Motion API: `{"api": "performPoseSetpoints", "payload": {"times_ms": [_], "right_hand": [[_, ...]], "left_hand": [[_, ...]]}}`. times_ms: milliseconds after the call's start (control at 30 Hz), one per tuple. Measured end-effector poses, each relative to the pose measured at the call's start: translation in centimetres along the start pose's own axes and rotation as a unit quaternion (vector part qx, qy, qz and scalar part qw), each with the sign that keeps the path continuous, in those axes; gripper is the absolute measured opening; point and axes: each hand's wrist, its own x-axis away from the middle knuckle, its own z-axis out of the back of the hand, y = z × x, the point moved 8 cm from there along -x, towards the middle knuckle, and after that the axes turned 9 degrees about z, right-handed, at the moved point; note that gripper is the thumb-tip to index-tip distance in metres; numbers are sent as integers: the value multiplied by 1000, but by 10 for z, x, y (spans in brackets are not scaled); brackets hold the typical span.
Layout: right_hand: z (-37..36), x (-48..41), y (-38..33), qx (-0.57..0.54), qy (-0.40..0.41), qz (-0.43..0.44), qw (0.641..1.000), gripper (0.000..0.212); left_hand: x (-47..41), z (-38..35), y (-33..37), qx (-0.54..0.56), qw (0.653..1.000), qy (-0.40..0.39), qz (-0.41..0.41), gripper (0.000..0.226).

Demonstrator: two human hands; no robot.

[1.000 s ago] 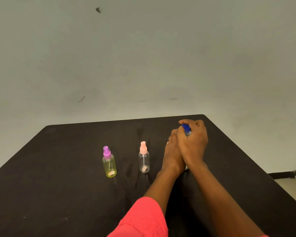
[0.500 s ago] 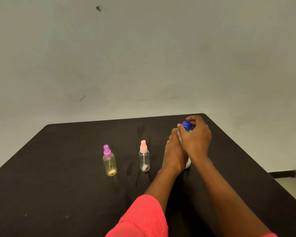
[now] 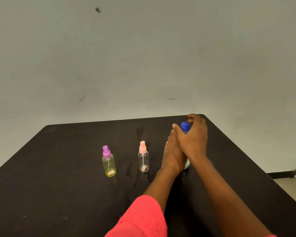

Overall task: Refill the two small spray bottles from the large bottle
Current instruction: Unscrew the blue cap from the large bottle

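The large clear bottle (image 3: 187,164) stands upright at the right of the black table (image 3: 67,168), mostly hidden by both hands. Its blue cap (image 3: 184,126) shows at the top. My left hand (image 3: 173,154) is wrapped around the bottle's body. My right hand (image 3: 193,137) curls around the cap from the right, fingers loosely arched over it. A yellow-tinted spray bottle with a purple top (image 3: 108,162) stands upright left of centre. A clear spray bottle with a pink top (image 3: 143,158) stands upright between it and my hands.
A grey wall rises behind the table's far edge. The table's right edge runs diagonally past my right forearm, with floor and a dark baseboard (image 3: 280,173) beyond. Wet-looking smears (image 3: 140,130) mark the tabletop near the pink-topped bottle.
My right hand has turned around the blue cap, its fingers swinging from over the top to the far right side, so the cap now shows fully. My left hand and the spray bottles stayed put.
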Motion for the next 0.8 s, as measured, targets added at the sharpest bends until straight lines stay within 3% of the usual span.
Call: {"api": "performPoseSetpoints", "payload": {"times_ms": [67,167,300,433,600,800], "right_hand": [[2,-1,0,6,17,0,1000,49],[5,-1,2,-6,24,-15,1000,43],[8,-3,-4,-45,28,-16,998,40],[16,-10,-14,-89,54,-7,995,34],[34,-18,-11,-140,123,-16,982,38],[50,-9,32,-102,154,-55,981,32]], "left_hand": [[-3,0,-2,23,1000,0,5,77],[-3,-2,-7,6,1000,-9,14,63],[-9,-4,-18,72,996,0,56,67],[-10,-5,-19,9,1000,1,16,43],[-16,-9,-24,-17,1000,7,-10,62],[-14,-7,-22,-30,998,27,-47,58]]}}
